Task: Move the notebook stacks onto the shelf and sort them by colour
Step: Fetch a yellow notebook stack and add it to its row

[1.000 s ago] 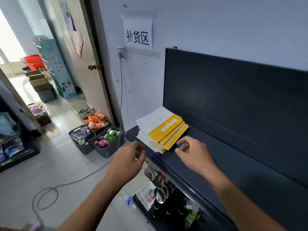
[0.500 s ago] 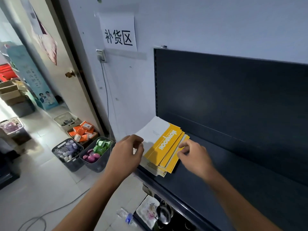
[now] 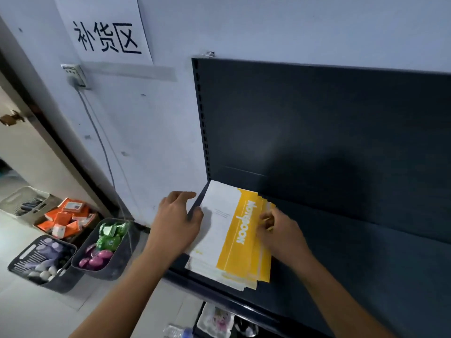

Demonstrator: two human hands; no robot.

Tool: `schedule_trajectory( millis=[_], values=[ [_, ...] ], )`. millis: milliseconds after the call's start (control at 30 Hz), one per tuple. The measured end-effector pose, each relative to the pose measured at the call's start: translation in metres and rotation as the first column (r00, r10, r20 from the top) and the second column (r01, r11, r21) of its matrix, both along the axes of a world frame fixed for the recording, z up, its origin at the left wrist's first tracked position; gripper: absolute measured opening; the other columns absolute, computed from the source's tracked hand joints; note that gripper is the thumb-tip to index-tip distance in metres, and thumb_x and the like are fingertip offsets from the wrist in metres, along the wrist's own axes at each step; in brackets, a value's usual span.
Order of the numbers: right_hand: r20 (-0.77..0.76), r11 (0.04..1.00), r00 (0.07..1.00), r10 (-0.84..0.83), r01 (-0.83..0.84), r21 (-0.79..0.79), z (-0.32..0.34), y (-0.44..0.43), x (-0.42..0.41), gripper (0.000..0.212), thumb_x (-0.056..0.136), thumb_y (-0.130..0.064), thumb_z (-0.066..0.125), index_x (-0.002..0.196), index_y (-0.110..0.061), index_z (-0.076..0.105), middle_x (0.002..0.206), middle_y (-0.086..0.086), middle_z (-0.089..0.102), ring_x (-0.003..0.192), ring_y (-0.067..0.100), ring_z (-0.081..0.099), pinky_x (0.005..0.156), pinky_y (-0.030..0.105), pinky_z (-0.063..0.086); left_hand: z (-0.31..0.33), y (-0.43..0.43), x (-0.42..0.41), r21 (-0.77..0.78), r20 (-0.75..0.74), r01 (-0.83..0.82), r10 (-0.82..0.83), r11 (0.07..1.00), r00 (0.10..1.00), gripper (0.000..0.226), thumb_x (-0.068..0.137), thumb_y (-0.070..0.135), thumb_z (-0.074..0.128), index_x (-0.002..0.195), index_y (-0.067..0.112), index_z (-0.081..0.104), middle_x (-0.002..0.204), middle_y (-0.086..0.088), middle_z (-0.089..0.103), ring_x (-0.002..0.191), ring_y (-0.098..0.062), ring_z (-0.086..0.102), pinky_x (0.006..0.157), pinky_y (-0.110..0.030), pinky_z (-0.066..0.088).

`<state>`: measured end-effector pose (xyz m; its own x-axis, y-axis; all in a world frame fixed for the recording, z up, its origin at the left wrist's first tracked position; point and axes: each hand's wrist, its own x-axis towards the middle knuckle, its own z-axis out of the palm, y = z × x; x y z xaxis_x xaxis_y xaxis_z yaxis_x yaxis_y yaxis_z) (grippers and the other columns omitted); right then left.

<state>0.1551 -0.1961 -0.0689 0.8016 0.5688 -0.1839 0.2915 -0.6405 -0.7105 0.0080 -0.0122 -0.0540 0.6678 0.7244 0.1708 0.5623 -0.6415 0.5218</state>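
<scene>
A stack of white-and-yellow notebooks (image 3: 231,237) lies flat at the left end of the dark shelf (image 3: 353,259), against the left upright. My left hand (image 3: 178,223) rests on the stack's left edge, thumb on the white cover, fingers curled over the side. My right hand (image 3: 278,232) presses on the stack's right edge, fingertips at the fanned yellow covers. The lower notebooks stick out a little toward the front.
A dark back panel (image 3: 317,123) rises behind the shelf. On the floor at left stand baskets (image 3: 107,247) of green, purple and orange packets. A cable (image 3: 102,147) hangs from a wall socket. A lower shelf (image 3: 219,320) holds small items.
Both hands have closed in on the stack from its sides and now touch it. The view has moved closer and turned right. The stack lies straighter against the shelf's left end.
</scene>
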Motion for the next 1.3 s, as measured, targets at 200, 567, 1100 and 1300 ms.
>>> schedule_trajectory(
  millis=[200, 567, 1100, 1300],
  values=[
    [-0.050, 0.983, 0.982, -0.183, 0.181, -0.031, 0.000, 0.021, -0.023, 0.039, 0.097, -0.030, 0.062, 0.134, -0.021, 0.056, 0.113, -0.005, 0.065, 0.102, 0.017, 0.066, 0.089, 0.039, 0.057, -0.014, 0.031, 0.010, -0.102, -0.102, 0.239, -0.249, 0.966, 0.963, 0.043, 0.094, 0.038, 0.057, 0.133, 0.019, 0.058, 0.117, 0.000, 0.065, 0.108, -0.023, 0.061, 0.085, -0.030, 0.049],
    [-0.149, 0.961, 0.951, -0.272, 0.262, -0.085, 0.000, 0.033, -0.022, 0.020, 0.099, -0.035, 0.063, 0.107, -0.021, 0.051, 0.085, -0.013, 0.054, 0.074, 0.004, 0.056, 0.062, 0.023, 0.048, -0.013, 0.010, 0.010, 0.080, -0.189, 0.357, -0.337, 0.931, 0.922, 0.039, 0.100, 0.037, 0.048, 0.134, 0.020, 0.057, 0.123, 0.006, 0.069, 0.104, -0.016, 0.068, 0.082, -0.028, 0.056],
    [-0.025, 0.929, 0.952, -0.304, 0.290, -0.230, -0.017, 0.029, -0.035, 0.059, 0.091, -0.060, 0.064, 0.123, -0.016, 0.041, 0.107, -0.004, 0.056, 0.095, 0.021, 0.065, 0.070, 0.032, 0.049, -0.011, -0.030, -0.002, 0.269, -0.508, 0.505, -0.325, 0.821, 0.798, 0.072, 0.108, 0.037, 0.032, 0.160, 0.000, -0.001, 0.164, -0.010, 0.031, 0.148, -0.021, 0.038, 0.116, -0.033, 0.035],
    [-0.089, 0.923, 0.927, -0.363, 0.345, -0.172, -0.019, 0.029, -0.036, 0.060, 0.089, -0.059, 0.067, 0.125, -0.017, 0.044, 0.116, -0.001, 0.062, 0.102, 0.022, 0.067, 0.076, 0.035, 0.055, -0.008, -0.020, 0.003, 0.100, -0.302, 0.329, -0.286, 0.939, 0.909, 0.051, 0.104, 0.039, 0.035, 0.149, 0.017, 0.029, 0.124, 0.007, 0.063, 0.104, -0.015, 0.067, 0.095, -0.030, 0.050]
  ],
)
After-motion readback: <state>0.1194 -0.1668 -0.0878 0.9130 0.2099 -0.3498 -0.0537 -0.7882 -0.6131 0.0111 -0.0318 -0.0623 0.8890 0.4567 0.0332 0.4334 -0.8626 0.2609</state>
